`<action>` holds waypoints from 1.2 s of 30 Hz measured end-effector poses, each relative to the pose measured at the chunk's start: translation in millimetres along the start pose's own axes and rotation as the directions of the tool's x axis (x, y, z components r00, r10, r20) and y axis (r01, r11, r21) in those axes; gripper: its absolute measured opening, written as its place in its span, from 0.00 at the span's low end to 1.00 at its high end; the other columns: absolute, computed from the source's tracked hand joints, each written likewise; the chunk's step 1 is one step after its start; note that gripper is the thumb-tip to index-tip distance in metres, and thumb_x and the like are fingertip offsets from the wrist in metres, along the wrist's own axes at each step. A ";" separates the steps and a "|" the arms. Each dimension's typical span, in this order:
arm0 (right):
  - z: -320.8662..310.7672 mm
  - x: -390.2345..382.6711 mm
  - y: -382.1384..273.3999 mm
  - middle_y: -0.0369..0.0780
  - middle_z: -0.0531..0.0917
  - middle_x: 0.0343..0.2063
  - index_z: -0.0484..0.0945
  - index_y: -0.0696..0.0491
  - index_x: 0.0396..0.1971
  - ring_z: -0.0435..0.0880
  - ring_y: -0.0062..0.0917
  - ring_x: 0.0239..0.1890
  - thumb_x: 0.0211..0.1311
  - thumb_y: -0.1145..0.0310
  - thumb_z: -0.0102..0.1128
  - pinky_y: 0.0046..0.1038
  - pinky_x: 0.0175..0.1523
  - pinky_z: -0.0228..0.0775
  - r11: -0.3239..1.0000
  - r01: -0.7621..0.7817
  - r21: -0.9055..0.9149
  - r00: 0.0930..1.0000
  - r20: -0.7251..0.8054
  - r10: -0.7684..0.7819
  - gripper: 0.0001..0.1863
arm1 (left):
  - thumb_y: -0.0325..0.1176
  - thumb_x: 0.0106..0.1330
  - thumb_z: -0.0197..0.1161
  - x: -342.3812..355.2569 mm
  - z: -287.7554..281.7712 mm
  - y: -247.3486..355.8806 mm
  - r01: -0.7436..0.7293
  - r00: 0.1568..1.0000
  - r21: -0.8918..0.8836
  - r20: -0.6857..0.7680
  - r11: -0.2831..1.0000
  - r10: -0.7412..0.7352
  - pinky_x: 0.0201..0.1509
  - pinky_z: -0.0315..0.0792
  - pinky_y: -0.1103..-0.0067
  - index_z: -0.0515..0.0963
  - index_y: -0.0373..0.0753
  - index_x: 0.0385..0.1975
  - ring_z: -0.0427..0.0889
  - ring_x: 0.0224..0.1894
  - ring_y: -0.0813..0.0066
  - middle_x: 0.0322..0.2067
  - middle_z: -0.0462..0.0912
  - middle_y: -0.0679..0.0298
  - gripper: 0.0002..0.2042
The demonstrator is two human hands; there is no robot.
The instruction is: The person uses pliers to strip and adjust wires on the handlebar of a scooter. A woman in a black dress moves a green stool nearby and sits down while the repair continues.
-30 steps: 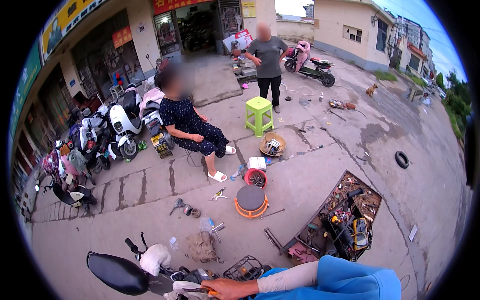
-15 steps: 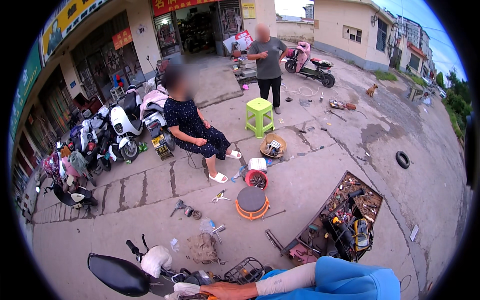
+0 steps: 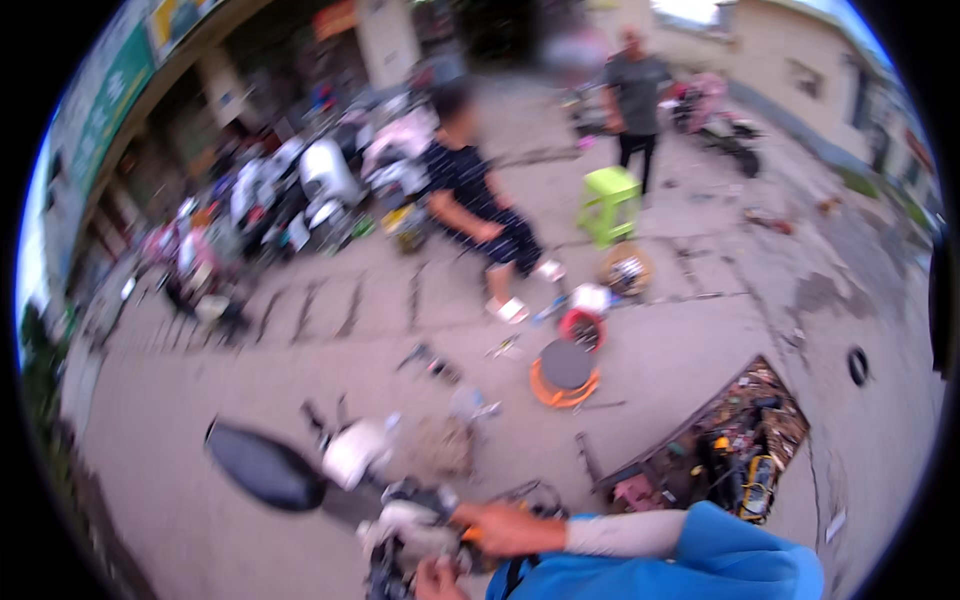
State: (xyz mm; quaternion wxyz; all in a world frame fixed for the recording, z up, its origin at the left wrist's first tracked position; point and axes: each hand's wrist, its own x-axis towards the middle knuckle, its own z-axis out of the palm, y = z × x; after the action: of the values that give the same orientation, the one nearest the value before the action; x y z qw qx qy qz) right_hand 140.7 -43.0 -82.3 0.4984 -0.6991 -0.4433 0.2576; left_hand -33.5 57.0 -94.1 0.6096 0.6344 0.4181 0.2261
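Gripping a small orange object (image 3: 470, 536), the right hand (image 3: 512, 528) was at the edge of a pale, rumpled bundle (image 3: 408, 530) on a black-seated two-wheeler (image 3: 285, 478); the left hand (image 3: 437, 578) was just below, too blurred to tell whether it held anything. Beyond them lay a crumpled brown sack (image 3: 437, 447) and, to the right, a rectangular brown tool tray (image 3: 690, 425); farther off stood a round, dark-topped orange stool (image 3: 567, 365), a red tub (image 3: 582, 328) and a lime-green plastic stool (image 3: 610, 205).
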 end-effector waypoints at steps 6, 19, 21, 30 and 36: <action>-18.2 -25.5 -8.6 0.51 0.82 0.41 0.75 0.57 0.48 0.81 0.51 0.46 0.57 0.73 0.65 0.46 0.51 0.72 0.959 -0.044 -0.280 0.997 0.054 0.062 0.18 | 0.28 0.74 0.59 -2.2 14.8 29.6 0.029 0.999 -0.328 -0.030 0.944 -0.042 0.34 0.76 0.80 0.76 0.33 0.40 0.80 0.28 0.78 0.30 0.82 0.62 0.05; -11.3 -25.1 -13.0 0.49 0.81 0.43 0.76 0.56 0.50 0.80 0.48 0.47 0.53 0.74 0.66 0.45 0.53 0.70 0.917 0.021 -0.398 0.991 0.127 0.032 0.22 | 0.30 0.76 0.58 -2.0 13.4 14.7 -0.005 1.000 -0.367 -0.008 0.930 0.002 0.33 0.74 0.82 0.75 0.33 0.41 0.79 0.28 0.80 0.29 0.82 0.63 0.06; -10.6 -24.5 -14.7 0.49 0.81 0.43 0.76 0.56 0.50 0.80 0.48 0.48 0.54 0.74 0.67 0.45 0.54 0.70 0.919 0.016 -0.393 0.990 0.132 0.040 0.21 | 0.27 0.76 0.57 -2.2 12.2 15.1 0.026 1.000 -0.367 0.011 0.930 -0.023 0.34 0.74 0.83 0.75 0.33 0.42 0.79 0.29 0.81 0.30 0.82 0.64 0.04; -9.5 -22.3 -16.9 0.49 0.80 0.43 0.75 0.57 0.49 0.80 0.48 0.48 0.53 0.74 0.67 0.45 0.53 0.71 0.926 0.010 -0.377 0.987 0.153 0.051 0.21 | 0.25 0.76 0.55 0.7 9.9 14.5 0.053 0.999 -0.384 0.028 0.922 -0.046 0.34 0.74 0.84 0.74 0.34 0.43 0.79 0.29 0.82 0.31 0.81 0.65 0.03; -10.3 -20.6 -16.8 0.50 0.81 0.42 0.75 0.57 0.49 0.81 0.49 0.46 0.55 0.74 0.67 0.46 0.51 0.73 0.926 0.012 -0.377 0.986 0.160 0.052 0.21 | 0.24 0.76 0.55 3.1 10.4 18.6 0.051 0.998 -0.377 0.042 0.925 -0.038 0.34 0.74 0.84 0.74 0.34 0.42 0.79 0.30 0.82 0.31 0.81 0.65 0.02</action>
State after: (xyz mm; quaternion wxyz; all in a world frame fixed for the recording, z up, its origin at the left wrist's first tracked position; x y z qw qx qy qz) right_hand 133.1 -64.1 -64.6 0.3133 -0.7621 -0.5176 0.2306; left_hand -18.8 55.1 -78.5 0.7325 0.4991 0.3704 0.2777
